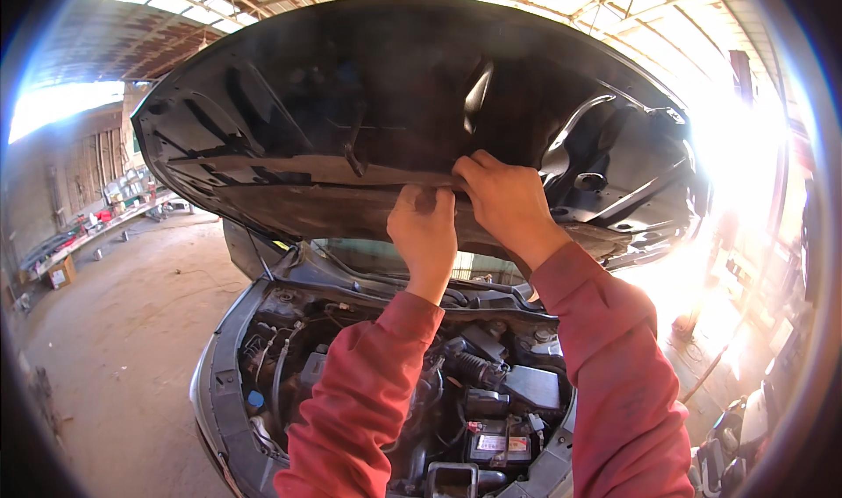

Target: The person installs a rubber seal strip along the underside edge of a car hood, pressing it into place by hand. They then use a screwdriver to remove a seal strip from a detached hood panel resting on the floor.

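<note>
A car hood [412, 77] stands raised in front of me, its dark underside facing me. Along its lower part a brownish-black hood insulation pad [298, 202] sags away from the metal. My left hand [425, 239] reaches up to the pad's edge, thumb and fingers pinched on it. Just right of it and slightly higher, my right hand [510, 202] is also closed at that edge, its fingertips bent over the pad. Both hands partly hide what lies between their fingers. Red sleeves cover my forearms, which cross above the engine bay.
Below my arms lies the open engine bay with a battery [500, 445], a grey box-shaped cover [533, 386] and a blue cap [255, 399]. A thin prop rod [257, 251] stands at the left. Farther left, a long low bench [96, 233] holds assorted items.
</note>
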